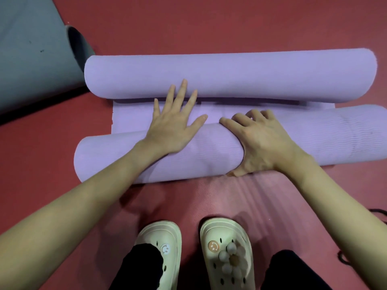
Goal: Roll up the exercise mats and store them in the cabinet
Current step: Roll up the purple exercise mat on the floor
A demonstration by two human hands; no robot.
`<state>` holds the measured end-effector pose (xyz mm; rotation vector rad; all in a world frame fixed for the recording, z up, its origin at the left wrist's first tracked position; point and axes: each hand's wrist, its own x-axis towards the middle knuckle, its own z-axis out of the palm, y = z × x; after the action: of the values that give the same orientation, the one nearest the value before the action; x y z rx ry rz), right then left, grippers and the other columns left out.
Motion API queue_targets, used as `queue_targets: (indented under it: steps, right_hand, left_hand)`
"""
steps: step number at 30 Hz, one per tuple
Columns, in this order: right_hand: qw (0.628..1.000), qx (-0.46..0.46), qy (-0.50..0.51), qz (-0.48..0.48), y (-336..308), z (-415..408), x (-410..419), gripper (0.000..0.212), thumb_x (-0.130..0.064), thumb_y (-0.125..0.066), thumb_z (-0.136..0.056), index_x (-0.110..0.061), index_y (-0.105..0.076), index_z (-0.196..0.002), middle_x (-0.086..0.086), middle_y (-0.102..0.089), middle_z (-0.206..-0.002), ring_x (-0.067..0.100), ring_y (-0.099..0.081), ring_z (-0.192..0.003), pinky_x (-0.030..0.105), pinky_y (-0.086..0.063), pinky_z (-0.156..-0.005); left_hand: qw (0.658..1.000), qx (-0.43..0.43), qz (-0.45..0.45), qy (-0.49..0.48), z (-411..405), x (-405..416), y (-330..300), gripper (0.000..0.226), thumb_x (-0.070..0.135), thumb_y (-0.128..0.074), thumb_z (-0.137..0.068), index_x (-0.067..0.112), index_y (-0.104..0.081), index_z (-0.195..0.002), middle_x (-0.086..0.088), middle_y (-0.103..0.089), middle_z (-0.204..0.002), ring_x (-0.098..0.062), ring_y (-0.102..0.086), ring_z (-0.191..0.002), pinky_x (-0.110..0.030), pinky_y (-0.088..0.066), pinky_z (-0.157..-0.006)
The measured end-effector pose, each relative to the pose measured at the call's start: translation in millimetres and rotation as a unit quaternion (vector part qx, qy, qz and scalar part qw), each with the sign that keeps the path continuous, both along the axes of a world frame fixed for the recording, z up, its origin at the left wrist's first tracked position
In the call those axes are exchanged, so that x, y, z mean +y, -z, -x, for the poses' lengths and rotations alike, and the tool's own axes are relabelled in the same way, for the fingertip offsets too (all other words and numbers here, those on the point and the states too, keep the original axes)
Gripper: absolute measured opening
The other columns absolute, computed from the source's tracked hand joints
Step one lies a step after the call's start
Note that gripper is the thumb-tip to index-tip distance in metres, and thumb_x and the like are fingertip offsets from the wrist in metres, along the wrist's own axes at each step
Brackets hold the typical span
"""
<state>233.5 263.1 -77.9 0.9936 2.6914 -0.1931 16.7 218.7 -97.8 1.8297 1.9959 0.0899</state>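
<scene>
**Two purple rolls, one grey mat, two hands**

Head view: two purple mat rolls lie on the red floor [209, 24], the far roll [230, 74] untouched. The left hand [173, 126] presses flat, fingers spread, on the near roll [188, 155]; the right hand [259, 141] clamps around it. One grey mat [31, 59] lies left.

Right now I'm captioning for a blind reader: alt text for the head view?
Two hands roll a purple mat on a red floor: left hand flat, right hand gripping. Another purple roll lies beyond.
</scene>
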Motion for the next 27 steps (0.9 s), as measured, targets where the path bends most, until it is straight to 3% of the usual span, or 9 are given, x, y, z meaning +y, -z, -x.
queue_targets:
  steps: [5, 13, 19, 21, 24, 27]
  right_hand:
    - [0.999, -0.001, -0.009, 0.035, -5, -7, -23, 0.118, -0.086, -0.056, -0.031, -0.029, -0.045, -0.134, -0.005, -0.057, -0.099, 0.028, -0.054, -0.086, 0.036, -0.033, -0.076]
    - [0.988, -0.075, -0.017, 0.132, -13, -6, -31, 0.117, -0.089, -0.058, -0.033, -0.038, -0.032, -0.136, -0.011, -0.053, -0.106, 0.024, -0.05, -0.096, 0.039, -0.039, -0.089]
    - [0.986, -0.012, 0.015, 0.164, -8, -10, -26, 0.122, -0.09, -0.064, -0.037, -0.032, -0.033, -0.141, -0.008, -0.054, -0.122, 0.021, -0.052, -0.11, 0.037, -0.037, -0.097]
    - [0.984, 0.05, 0.032, 0.17, -9, -17, -28, 0.116, -0.088, -0.06, -0.048, -0.025, -0.035, -0.143, -0.005, -0.052, -0.132, 0.02, -0.048, -0.12, 0.035, -0.033, -0.102]
    - [0.977, 0.152, 0.076, 0.126, -7, -28, -39, 0.088, -0.076, -0.041, -0.078, -0.017, -0.04, -0.143, 0.001, -0.049, -0.141, 0.02, -0.043, -0.129, 0.036, -0.028, -0.109]
    - [0.973, 0.179, 0.142, 0.04, 5, -27, -48, 0.072, -0.058, -0.027, -0.094, -0.009, -0.041, -0.144, 0.007, -0.043, -0.149, 0.022, -0.039, -0.136, 0.037, -0.02, -0.113]
  left_hand:
    - [0.999, 0.024, 0.018, 0.015, -11, -40, 1, 0.076, 0.068, -0.011, -0.09, 0.03, -0.002, -0.155, 0.002, 0.023, -0.16, -0.023, 0.018, -0.148, -0.059, 0.001, -0.117]
    - [0.998, 0.041, 0.037, 0.028, -26, -66, -3, 0.083, 0.069, 0.002, -0.082, 0.028, 0.001, -0.155, -0.002, 0.024, -0.16, -0.027, 0.02, -0.147, -0.055, 0.003, -0.119]
    - [0.999, 0.048, 0.018, 0.015, -25, -56, 4, 0.085, 0.069, -0.003, -0.083, 0.023, -0.004, -0.156, -0.003, 0.022, -0.16, -0.027, 0.018, -0.148, -0.056, -0.003, -0.118]
    - [0.999, 0.041, 0.003, 0.014, -20, -46, 6, 0.086, 0.069, -0.008, -0.084, 0.022, -0.003, -0.156, -0.003, 0.022, -0.16, -0.027, 0.019, -0.147, -0.057, -0.002, -0.118]
    - [0.999, 0.039, -0.017, 0.012, -13, -28, 9, 0.081, 0.064, -0.026, -0.091, 0.024, -0.002, -0.156, -0.002, 0.02, -0.161, -0.026, 0.019, -0.147, -0.059, -0.002, -0.117]
    - [0.998, 0.042, -0.029, 0.021, -7, -12, 9, 0.079, 0.055, -0.04, -0.095, 0.026, 0.003, -0.155, -0.002, 0.022, -0.16, -0.025, 0.022, -0.147, -0.061, 0.002, -0.116]
